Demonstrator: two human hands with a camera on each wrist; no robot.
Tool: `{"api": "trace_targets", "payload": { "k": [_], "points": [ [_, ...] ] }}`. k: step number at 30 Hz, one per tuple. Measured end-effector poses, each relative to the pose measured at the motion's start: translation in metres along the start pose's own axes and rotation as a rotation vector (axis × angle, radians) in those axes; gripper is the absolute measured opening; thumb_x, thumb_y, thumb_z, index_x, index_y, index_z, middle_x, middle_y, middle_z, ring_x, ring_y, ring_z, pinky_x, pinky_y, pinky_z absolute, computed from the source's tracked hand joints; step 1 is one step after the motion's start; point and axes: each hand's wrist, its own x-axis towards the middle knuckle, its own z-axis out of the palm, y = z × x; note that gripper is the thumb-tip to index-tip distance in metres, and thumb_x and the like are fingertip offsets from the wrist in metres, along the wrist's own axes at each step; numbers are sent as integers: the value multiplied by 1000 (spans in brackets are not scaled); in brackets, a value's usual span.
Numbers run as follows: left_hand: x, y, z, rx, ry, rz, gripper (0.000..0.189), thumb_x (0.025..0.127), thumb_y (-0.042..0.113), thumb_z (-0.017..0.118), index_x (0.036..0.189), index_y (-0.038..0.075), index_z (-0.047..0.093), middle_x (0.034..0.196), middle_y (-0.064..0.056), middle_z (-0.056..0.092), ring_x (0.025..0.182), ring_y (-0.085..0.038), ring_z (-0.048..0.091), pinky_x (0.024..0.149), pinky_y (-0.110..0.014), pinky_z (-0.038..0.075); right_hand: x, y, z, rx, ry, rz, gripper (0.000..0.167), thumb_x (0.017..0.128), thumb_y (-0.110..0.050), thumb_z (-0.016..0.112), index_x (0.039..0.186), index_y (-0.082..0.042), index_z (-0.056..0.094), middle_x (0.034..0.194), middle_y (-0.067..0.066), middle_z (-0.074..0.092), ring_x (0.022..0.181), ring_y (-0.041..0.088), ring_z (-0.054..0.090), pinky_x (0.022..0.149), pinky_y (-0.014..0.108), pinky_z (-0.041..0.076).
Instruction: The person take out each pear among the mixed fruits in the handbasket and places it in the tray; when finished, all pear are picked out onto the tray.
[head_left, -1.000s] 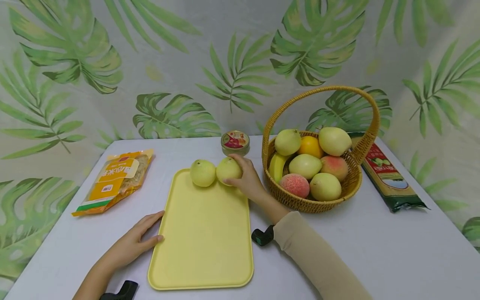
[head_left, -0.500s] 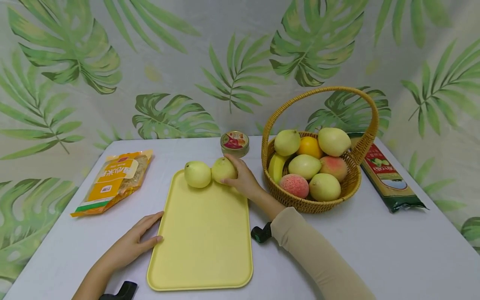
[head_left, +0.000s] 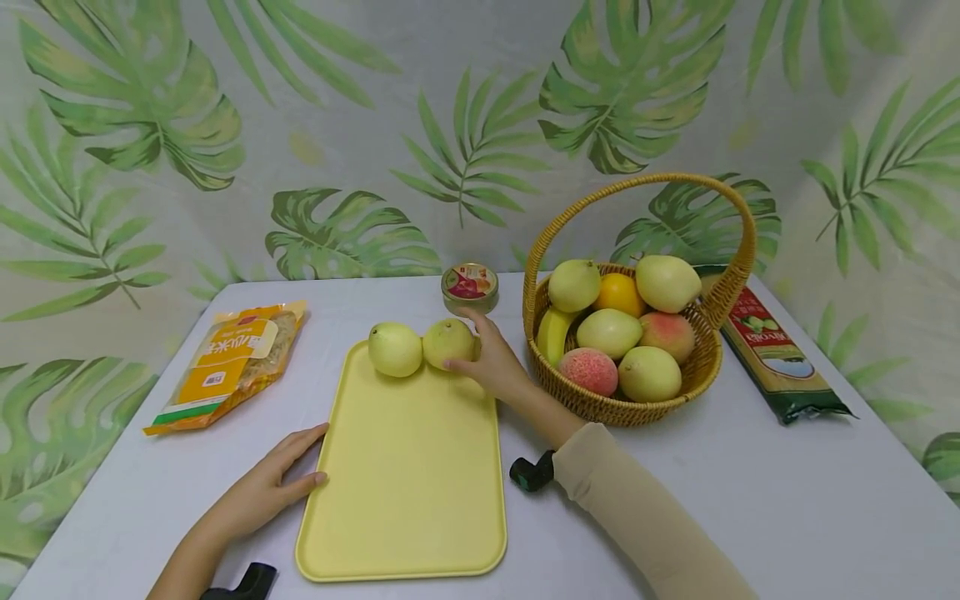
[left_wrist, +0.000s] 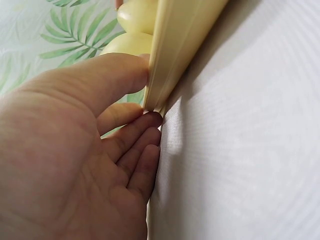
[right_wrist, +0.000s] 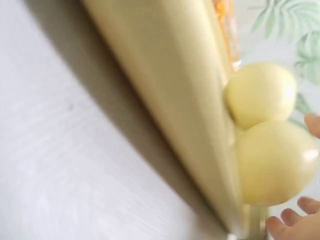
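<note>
Two round yellow-green pears, the left pear point(head_left: 395, 349) and the right pear point(head_left: 448, 344), sit side by side at the far end of a yellow tray point(head_left: 405, 475). My right hand point(head_left: 495, 362) is beside the right pear with fingers spread; in the right wrist view a gap shows between its fingers point(right_wrist: 295, 225) and that pear point(right_wrist: 275, 165). My left hand point(head_left: 262, 487) lies at the tray's left edge. Up close in the left wrist view, its thumb point(left_wrist: 115, 75) and fingertips touch the tray's rim point(left_wrist: 167, 55), fingers mostly straight.
Right of the tray stands a wicker basket point(head_left: 600, 410) with a tall handle, holding pears, peaches, an orange and a banana. A green package point(head_left: 780, 350) lies behind it. A round tin point(head_left: 470, 287) stands at the back, an orange food bag point(head_left: 228, 362) at left.
Both pears have shifted slightly left on the tray. The right hand has loosened from the right pear and drawn a little to the right. The left hand has stayed put.
</note>
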Motion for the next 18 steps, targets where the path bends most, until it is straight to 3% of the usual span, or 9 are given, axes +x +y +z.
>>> {"api": "trace_targets", "payload": {
  "k": [3, 8, 9, 15, 18],
  "points": [
    [0, 0, 1, 0, 0, -3, 62, 88, 35, 57, 140, 13, 32, 134, -5, 39, 125, -25, 30, 100, -25, 25, -10, -13, -11, -19, 5, -76, 76, 75, -25, 74, 138, -13, 32, 138, 8, 32, 126, 27, 29, 101, 44, 27],
    [1, 2, 1, -16, -10, -18, 63, 87, 36, 57, 140, 13, 32, 134, -6, 38, 126, -28, 29, 97, -51, 25, -36, -30, -34, -46, 31, -326, 70, 79, -22, 70, 137, -9, 32, 136, 7, 35, 125, 19, 30, 102, 37, 27],
    [1, 2, 1, -20, -12, -21, 63, 87, 36, 57, 140, 12, 32, 134, -7, 38, 126, -28, 29, 97, -52, 25, -43, -36, -40, -47, 49, -385, 68, 79, -17, 69, 135, -5, 33, 135, 10, 36, 124, 21, 31, 102, 39, 27],
    [1, 2, 1, -26, -14, -29, 63, 88, 37, 57, 140, 12, 32, 135, -8, 37, 126, -29, 28, 98, -52, 25, -81, -66, -79, -107, 206, -682, 66, 88, -37, 56, 119, 17, 36, 120, 31, 41, 117, 34, 37, 102, 36, 27],
    [1, 1, 1, -30, -14, -29, 64, 87, 37, 57, 140, 12, 32, 135, -9, 37, 126, -30, 28, 97, -53, 25, -92, -64, -98, -163, 275, -745, 72, 88, -44, 52, 116, 20, 35, 115, 34, 42, 119, 23, 37, 102, 29, 26]
  ]
}}
